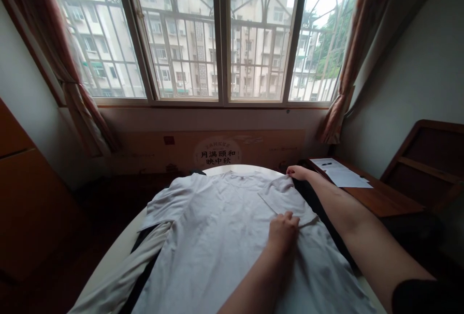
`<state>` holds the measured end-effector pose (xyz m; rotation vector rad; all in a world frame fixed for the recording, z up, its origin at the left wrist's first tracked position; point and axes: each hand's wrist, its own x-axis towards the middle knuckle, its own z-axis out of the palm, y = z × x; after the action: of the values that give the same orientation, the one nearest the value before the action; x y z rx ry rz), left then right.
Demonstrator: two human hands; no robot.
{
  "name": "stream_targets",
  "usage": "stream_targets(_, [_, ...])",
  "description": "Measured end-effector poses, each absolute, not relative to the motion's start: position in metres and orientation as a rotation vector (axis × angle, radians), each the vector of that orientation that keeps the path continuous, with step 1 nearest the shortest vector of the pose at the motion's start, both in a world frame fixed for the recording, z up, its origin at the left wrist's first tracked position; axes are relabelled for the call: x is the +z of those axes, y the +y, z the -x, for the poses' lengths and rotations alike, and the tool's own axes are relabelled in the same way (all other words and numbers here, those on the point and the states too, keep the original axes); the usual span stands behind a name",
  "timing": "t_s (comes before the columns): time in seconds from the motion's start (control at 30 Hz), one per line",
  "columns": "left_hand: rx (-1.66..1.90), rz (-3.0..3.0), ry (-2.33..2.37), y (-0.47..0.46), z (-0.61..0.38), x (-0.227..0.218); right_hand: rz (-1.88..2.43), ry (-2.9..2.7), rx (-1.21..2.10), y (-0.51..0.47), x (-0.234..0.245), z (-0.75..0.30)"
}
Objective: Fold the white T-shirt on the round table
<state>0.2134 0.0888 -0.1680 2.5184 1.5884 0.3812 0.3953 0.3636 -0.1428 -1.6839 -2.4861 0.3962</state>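
- Garment, where?
- White cotton T-shirt (217, 227), smooth, spread flat on round white table (116, 253).
- Hands?
- Left hand (283, 229) loosely curled, fingertips pressing folded sleeve (281, 197), gripping nothing. Right hand (297, 172) at shoulder edge; grip unclear.

Shirt (217, 227) is spread on the table (116, 251), collar end away toward the box (217, 152) under the window (221, 38). Left hand (282, 231) sits on the folded-in sleeve (286, 198), right hand (297, 172) just behind it at the shoulder, and off to the right there's a desk (380, 198) with papers (340, 173) on it
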Motion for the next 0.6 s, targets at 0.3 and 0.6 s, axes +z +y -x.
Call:
stream_targets(0.3, [0.484, -2.436, 1.69, 0.084, -0.206, -0.159, 1.802, -2.487, 0.286, 0.369, -0.135, -0.38])
stream_targets(0.6, [0.494, -2.436, 1.606, 0.079, -0.209, -0.161, 1.728, -2.473, 0.156, 0.35, -0.126, -0.358])
